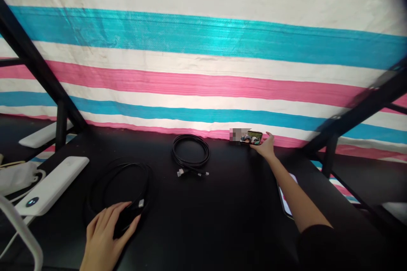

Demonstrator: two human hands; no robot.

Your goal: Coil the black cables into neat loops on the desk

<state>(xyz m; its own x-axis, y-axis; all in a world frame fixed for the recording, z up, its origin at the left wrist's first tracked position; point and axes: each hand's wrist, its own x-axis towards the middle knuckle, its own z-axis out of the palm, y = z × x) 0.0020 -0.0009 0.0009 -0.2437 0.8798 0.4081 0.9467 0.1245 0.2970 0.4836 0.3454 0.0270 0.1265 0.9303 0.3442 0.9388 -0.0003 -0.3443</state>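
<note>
My left hand [104,233] is at the front left, with fingers and thumb curled around the dark end of a coiled black cable [149,173]. A pale connector tip [141,203] shows just past the fingertips. At the back right, my right hand [265,148] grips the right end of a smartphone [253,137] held sideways, its screen lit with a picture. Part of that phone is blurred out. A second coiled black cable [207,152] with pale plugs lies between the two hands. Under my right forearm, another phone [286,201] with a bright screen is partly hidden.
A white power bank [60,182] with a small display lies on the black tabletop [197,224] at left, near a white adapter [15,178] and white cables. Black metal bars [41,67] slant at both sides. Striped sheeting [203,63] hangs behind.
</note>
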